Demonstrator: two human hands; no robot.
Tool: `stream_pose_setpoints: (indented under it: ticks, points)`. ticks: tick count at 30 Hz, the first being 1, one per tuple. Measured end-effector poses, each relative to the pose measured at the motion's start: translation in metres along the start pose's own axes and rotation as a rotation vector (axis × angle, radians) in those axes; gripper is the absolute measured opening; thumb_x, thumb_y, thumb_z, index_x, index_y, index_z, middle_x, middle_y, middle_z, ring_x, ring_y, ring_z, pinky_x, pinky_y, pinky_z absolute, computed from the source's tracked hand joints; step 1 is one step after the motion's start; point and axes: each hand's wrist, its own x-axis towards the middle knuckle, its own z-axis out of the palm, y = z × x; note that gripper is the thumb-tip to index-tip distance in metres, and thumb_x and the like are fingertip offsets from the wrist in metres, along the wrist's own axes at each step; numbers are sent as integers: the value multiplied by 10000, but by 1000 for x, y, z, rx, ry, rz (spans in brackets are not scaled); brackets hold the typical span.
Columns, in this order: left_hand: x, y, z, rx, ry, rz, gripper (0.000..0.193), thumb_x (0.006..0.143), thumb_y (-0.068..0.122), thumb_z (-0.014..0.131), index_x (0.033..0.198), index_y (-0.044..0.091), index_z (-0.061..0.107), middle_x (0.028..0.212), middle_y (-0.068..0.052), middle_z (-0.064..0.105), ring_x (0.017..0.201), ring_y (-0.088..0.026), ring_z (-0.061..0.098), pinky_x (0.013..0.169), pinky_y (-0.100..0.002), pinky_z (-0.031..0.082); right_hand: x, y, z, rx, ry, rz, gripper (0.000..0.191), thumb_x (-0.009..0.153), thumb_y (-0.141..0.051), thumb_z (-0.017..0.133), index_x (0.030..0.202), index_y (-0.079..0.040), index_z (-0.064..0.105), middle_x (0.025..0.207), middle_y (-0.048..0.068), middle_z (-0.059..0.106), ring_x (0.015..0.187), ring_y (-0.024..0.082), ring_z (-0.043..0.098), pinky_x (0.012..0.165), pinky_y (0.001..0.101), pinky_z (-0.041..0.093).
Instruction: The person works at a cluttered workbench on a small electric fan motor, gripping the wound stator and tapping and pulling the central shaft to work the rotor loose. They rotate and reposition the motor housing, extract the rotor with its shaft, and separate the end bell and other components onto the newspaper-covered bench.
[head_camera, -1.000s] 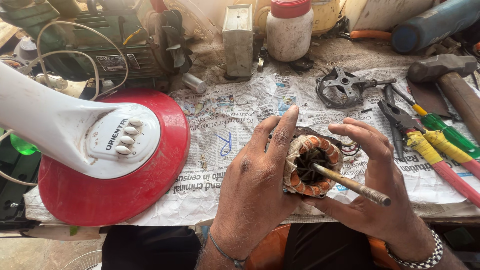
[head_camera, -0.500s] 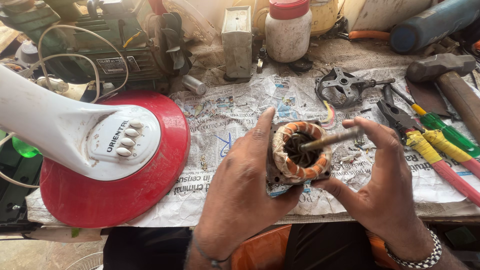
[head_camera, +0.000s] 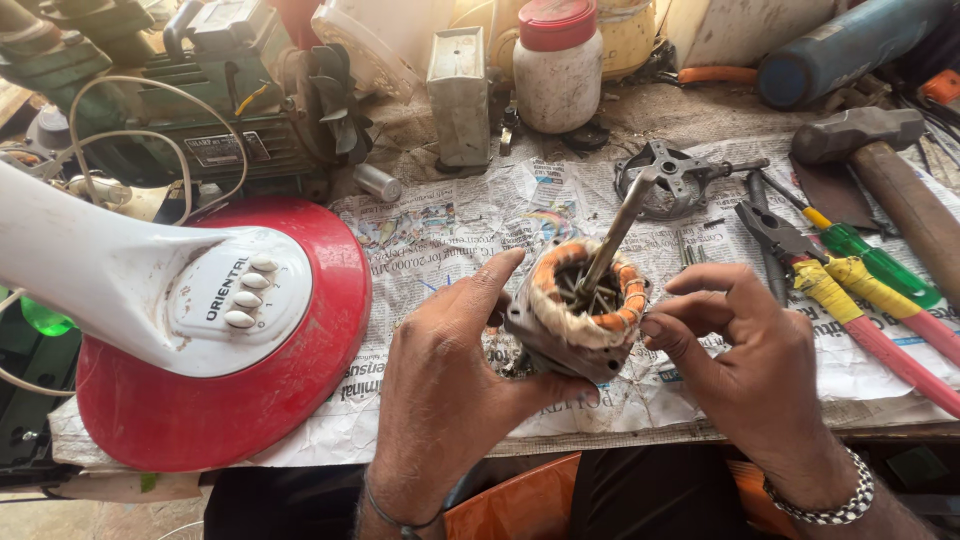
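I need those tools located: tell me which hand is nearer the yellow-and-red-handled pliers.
Right. The right hand touches the copper-wound motor stator just beside the yellow-and-red-handled pliers. The left hand grips the stator's far side, farther from them.

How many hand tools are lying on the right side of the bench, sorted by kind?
Hammers: 1, the hammer with a wooden handle.
Pliers: 1, the pliers with red and yellow grips.
Screwdrivers: 1, the green-handled screwdriver.
Total: 3 that I can tell. A thin dark tool beside the pliers is too unclear to name.
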Motion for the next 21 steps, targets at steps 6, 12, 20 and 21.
stream_pose_setpoints:
  ticks: [6,12,20,21]
  points:
    - [1,6,7,83,-32,-25,1195,405,478,1030,1371,-33,545,1004,-136,694,943,-314,672,836,-457,526,-3,2,-3,168,-54,-100,329,996,-235,623,1244,-20,597,990,127,807,912,203,826,713,291,683]
    - [-1,-6,18,-114,-8,112,1237,536,372,1022,1509,-69,398,1498,-263,492,1387,-412,540,1129,-460,488,0,-2,-1,119,-134,-248,827,695,-389,854,1343,6,523,1162,173,753,1005,230,786,778,311,670]
    - [-8,-22,11,-520,-274,31,1213,656,104,812,1666,-37,155,1501,-244,553,1431,-368,582,1247,-455,443,0,-8,-4,152,-154,-212,840,667,-273,904,1357,-2,508,1175,163,756,1072,250,776,849,332,646]
    - [-7,-22,9,-568,-277,18,1197,676,96,786,1686,-27,156,1469,-220,615,1415,-349,632,1267,-453,449,1,-8,-3,158,-159,-223,833,676,-269,896,1360,0,504,1173,163,755,1076,253,775,845,327,663]
